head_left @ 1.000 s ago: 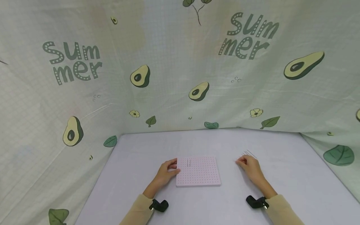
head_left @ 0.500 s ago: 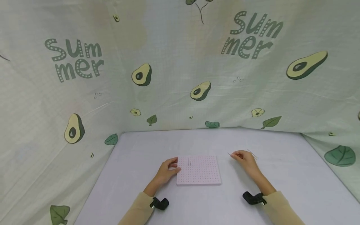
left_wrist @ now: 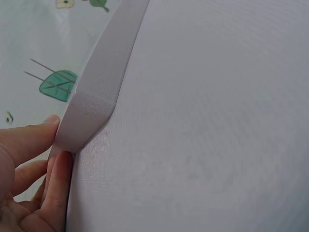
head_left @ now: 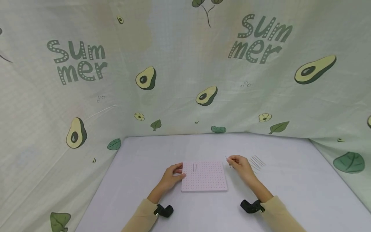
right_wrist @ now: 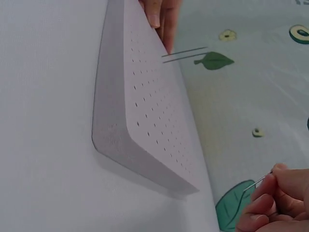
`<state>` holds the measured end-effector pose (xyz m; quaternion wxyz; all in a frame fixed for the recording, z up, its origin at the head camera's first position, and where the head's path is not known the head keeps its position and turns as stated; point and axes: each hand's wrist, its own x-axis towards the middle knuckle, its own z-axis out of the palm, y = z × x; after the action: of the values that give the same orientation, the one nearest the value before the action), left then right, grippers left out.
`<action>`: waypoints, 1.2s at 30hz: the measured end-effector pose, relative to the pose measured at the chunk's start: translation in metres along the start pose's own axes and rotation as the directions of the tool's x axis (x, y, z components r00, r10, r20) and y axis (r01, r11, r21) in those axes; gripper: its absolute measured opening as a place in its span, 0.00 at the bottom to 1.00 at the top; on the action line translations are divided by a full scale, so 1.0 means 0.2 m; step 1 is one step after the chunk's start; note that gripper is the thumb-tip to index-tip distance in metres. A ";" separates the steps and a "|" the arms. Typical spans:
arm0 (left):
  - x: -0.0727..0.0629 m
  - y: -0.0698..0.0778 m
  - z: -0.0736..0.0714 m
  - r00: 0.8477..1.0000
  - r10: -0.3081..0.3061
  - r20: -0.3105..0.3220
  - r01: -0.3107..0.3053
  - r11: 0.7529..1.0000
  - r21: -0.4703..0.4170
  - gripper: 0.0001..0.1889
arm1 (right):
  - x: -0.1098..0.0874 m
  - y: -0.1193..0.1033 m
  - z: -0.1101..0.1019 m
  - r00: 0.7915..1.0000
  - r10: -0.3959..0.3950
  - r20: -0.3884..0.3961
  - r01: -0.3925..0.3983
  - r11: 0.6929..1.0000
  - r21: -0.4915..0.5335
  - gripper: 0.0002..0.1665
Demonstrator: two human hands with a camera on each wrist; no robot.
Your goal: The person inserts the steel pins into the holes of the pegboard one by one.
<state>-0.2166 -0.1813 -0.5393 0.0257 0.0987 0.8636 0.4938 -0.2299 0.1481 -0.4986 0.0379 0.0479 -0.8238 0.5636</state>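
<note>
A pink pegboard [head_left: 207, 178] with rows of small holes lies flat on the table. Two thin metal pins [head_left: 193, 167] stand side by side near its far left corner; in the right wrist view these pins [right_wrist: 186, 57] rise straight from the face. My left hand [head_left: 169, 180] holds the board's left side, its thumb [left_wrist: 36, 137] at the top edge and fingers against the side. Off the board's far right corner, my right hand [head_left: 242, 167] pinches another thin metal pin [right_wrist: 257, 181] between thumb and forefinger, held above the table.
Several loose pins [head_left: 257, 162] lie on the white tablecloth [head_left: 290, 180] to the right of my right hand. A printed curtain [head_left: 174, 112] with avocados and leaves hangs behind the table and along its sides.
My right hand has picked up a pin from the loose pins and carried it left toward the board, uncovering those left lying. My left hand stays on the board's left side.
</note>
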 end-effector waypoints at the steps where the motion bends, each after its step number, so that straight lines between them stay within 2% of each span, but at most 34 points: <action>1: 0.00 0.00 0.00 1.000 -0.012 0.003 0.012 1.000 -0.008 0.30 | 0.00 -0.01 0.02 1.000 0.000 0.000 0.000 1.000 0.002 0.12; 6: 0.01 -0.01 0.00 0.999 -0.032 0.010 0.032 0.999 -0.023 0.31 | 0.01 -0.04 0.08 1.000 -0.014 0.002 0.014 1.000 0.013 0.10; 10: 0.01 -0.03 0.00 1.000 -0.003 0.011 0.003 1.000 -0.027 0.31 | 0.01 -0.06 0.13 0.999 -0.031 0.016 0.030 0.999 0.038 0.10; 20: 0.01 -0.02 -0.01 1.000 -0.028 0.014 0.028 0.999 -0.032 0.31 | 0.03 -0.09 0.24 0.994 -0.107 0.026 0.104 0.990 0.095 0.06; 24: 0.01 -0.02 -0.01 1.000 -0.018 0.014 0.019 0.999 -0.033 0.31 | 0.03 -0.10 0.28 0.992 -0.126 0.034 0.121 0.987 0.105 0.04; 36: 0.01 -0.01 -0.01 1.000 -0.007 0.009 0.007 1.000 -0.025 0.30 | 0.04 -0.11 0.39 0.983 -0.174 0.059 0.171 0.984 0.052 0.03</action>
<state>-0.2193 -0.1839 -0.5403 0.0325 0.0976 0.8575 0.5040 -0.2349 0.0665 -0.5054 0.0593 0.1381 -0.8039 0.5755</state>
